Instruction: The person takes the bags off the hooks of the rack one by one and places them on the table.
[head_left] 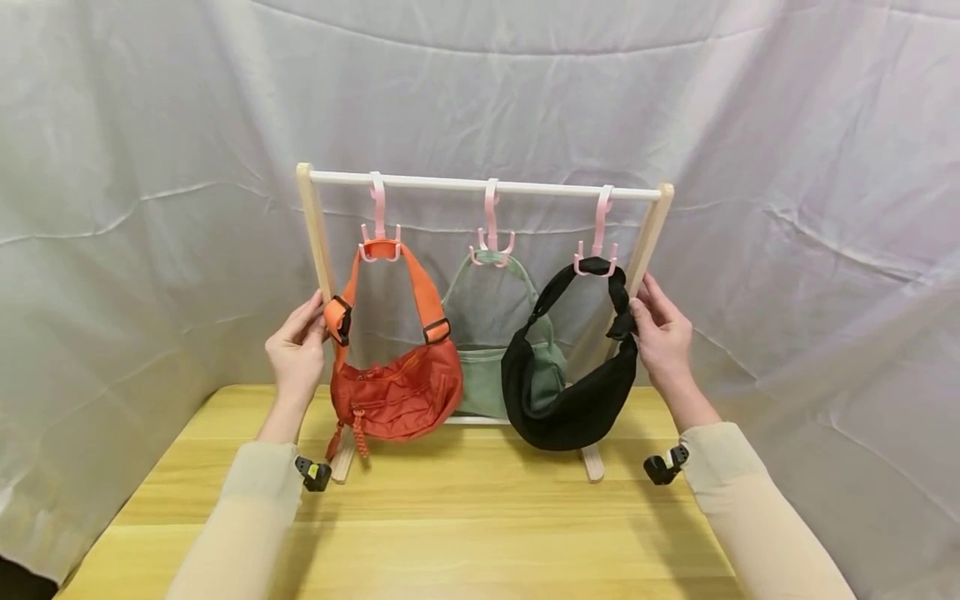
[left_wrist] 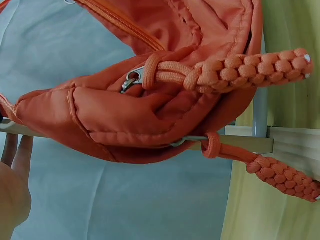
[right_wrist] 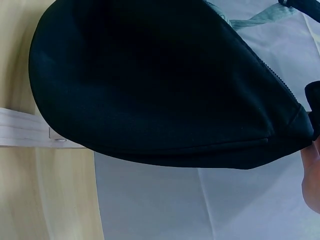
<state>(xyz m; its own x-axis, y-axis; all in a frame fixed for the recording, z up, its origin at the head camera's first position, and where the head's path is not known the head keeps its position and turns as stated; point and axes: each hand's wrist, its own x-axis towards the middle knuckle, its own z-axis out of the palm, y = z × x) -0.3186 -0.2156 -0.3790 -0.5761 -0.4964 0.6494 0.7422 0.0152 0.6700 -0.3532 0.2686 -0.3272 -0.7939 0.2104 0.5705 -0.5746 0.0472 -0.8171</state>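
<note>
A rack with wooden posts and a white rod stands on the table. My left hand grips its left post, beside the strap of a red-orange shoulder bag. Across from it, my right hand holds the right post, the thumb right by the knotted strap of a black shoulder bag. Between these two and farther back hangs a green bag, partly hidden. Each bag hangs by its strap from a pink hook. Braided zipper pulls dangle from the red-orange bag.
The rack's feet stand on a wooden table. Grey fabric surrounds the table at the back and sides. A lower white bar runs behind the bags. Small black cameras sit on both wrists.
</note>
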